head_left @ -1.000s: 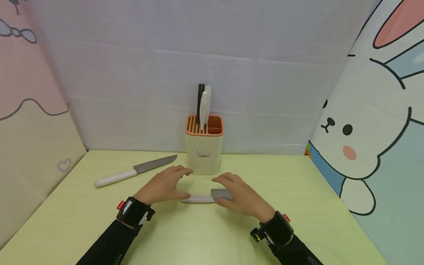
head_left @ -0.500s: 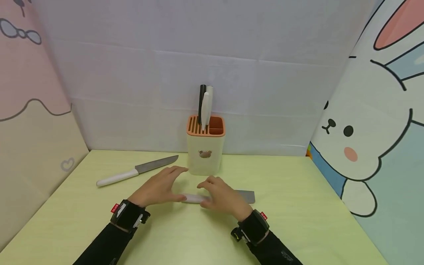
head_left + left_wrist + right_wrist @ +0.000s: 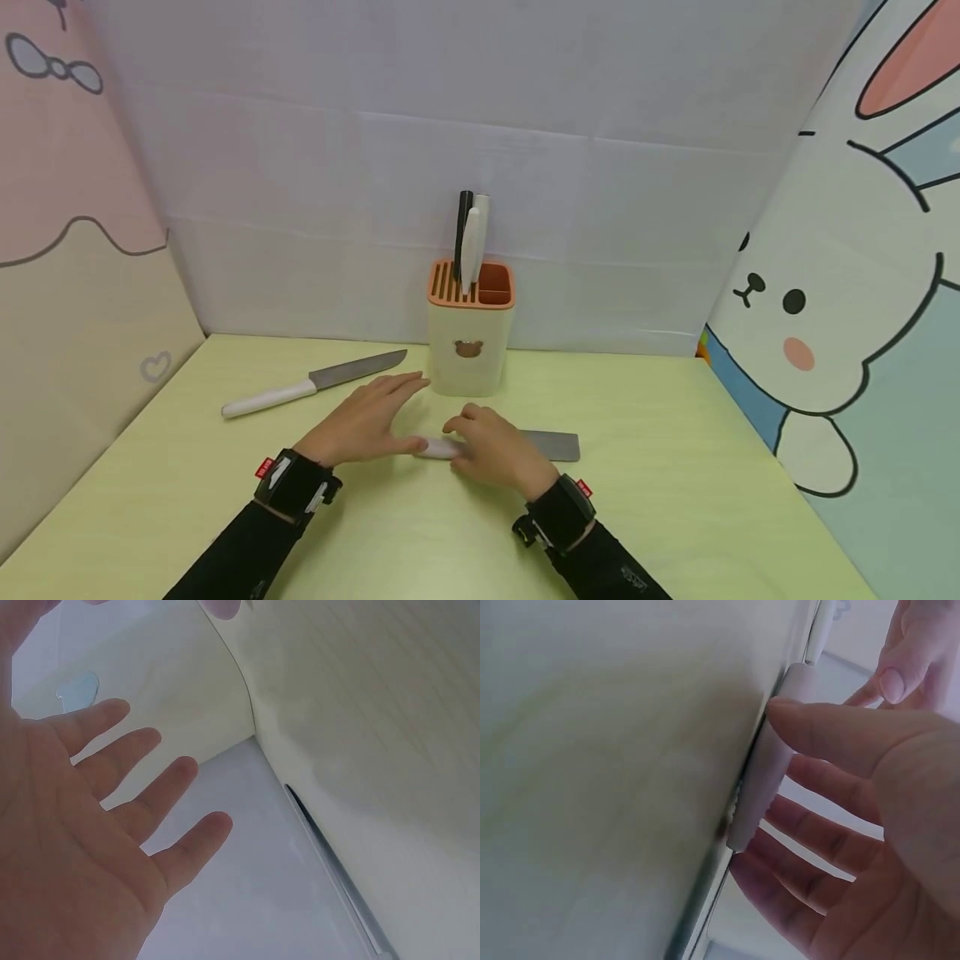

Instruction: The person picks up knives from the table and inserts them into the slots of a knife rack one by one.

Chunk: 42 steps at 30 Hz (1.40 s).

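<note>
On the counter (image 3: 675,467) stands a knife box (image 3: 467,372); in front lies the wide knife (image 3: 543,444). The right hand (image 3: 491,448) has moved from blade (image 3: 558,447) to handle (image 3: 438,448), the holding end; I can't tell if its grip squeezes. The left hand (image 3: 362,425) has a loose grip.

A yellow table (image 3: 675,433) carries a knife (image 3: 312,386), cleaver (image 3: 551,446) and knife holder (image 3: 471,362).

Left forearm (image 3: 240,542) and right forearm (image 3: 607,567) angled in from the near side of the knife holder (image 3: 465,358). Left hand (image 3: 363,423) sat front-left of the holder, fingers (image 3: 161,806) extended and spread, thumb (image 3: 408,446) pointing inward. Right hand (image 3: 495,450) was in front, slightly right; thumb faced loosely bent fingers, grip firmness unclear.
</note>
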Available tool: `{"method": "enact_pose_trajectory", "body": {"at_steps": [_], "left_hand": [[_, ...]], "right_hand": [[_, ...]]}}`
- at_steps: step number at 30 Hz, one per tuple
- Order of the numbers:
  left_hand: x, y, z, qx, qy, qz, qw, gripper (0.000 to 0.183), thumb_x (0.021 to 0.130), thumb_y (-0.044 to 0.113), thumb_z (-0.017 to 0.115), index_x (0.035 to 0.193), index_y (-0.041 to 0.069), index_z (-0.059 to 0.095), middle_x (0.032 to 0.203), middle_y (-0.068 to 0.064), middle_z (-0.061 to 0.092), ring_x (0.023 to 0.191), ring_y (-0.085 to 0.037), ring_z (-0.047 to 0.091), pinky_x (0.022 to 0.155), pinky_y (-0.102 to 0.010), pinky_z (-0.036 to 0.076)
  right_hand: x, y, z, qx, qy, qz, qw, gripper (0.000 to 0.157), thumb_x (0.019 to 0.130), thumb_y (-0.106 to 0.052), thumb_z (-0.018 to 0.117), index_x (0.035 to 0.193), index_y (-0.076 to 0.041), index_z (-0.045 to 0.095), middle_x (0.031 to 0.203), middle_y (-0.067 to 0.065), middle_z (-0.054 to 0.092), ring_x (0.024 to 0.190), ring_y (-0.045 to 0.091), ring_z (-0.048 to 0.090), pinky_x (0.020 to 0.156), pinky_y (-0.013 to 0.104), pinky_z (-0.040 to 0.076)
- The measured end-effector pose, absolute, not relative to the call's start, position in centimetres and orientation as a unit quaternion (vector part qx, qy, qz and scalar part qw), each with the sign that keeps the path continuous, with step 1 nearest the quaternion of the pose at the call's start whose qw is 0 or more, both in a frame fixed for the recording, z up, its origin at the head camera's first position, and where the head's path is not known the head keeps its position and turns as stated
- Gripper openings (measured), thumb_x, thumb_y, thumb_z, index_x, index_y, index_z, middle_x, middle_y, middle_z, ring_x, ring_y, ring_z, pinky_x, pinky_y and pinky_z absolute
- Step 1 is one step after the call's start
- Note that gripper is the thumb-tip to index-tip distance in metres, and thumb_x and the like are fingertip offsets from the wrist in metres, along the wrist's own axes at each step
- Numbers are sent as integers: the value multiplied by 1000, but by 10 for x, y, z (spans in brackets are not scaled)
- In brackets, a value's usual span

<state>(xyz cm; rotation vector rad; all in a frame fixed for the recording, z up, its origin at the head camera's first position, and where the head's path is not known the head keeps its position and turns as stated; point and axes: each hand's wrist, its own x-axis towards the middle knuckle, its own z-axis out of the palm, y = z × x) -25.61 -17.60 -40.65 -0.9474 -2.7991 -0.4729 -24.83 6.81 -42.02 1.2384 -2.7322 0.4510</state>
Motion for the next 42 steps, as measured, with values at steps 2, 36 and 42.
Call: {"method": "enact_pose_trajectory", "body": {"at_steps": [2,36,42], "left_hand": [[-256,-176,-406,-318,-933,-153,79,86,81,63,65,146,14,37,148,-11,35,133,-33,31,103,-57,31],[-251,-177,-402,-320,-928,-175,76,96,76,69,65,148,14,34,147,-13,36,131,-38,33,101,-60,31],[-252,-176,-403,-303,-935,-174,64,102,73,72,65,150,18,28,150,-8,33,133,-33,30,103,-58,29]], "right_hand": [[-249,68,-422,412,-897,146,59,35,80,-21,77,111,-12,66,97,-1,56,82,12,50,74,26,46],[-248,71,-416,424,-892,149,42,23,86,-9,72,108,-13,68,92,-3,59,81,8,53,74,21,47],[-251,80,-405,423,-889,163,60,24,86,-7,71,109,-12,66,95,-1,59,84,10,53,77,25,48]]}}
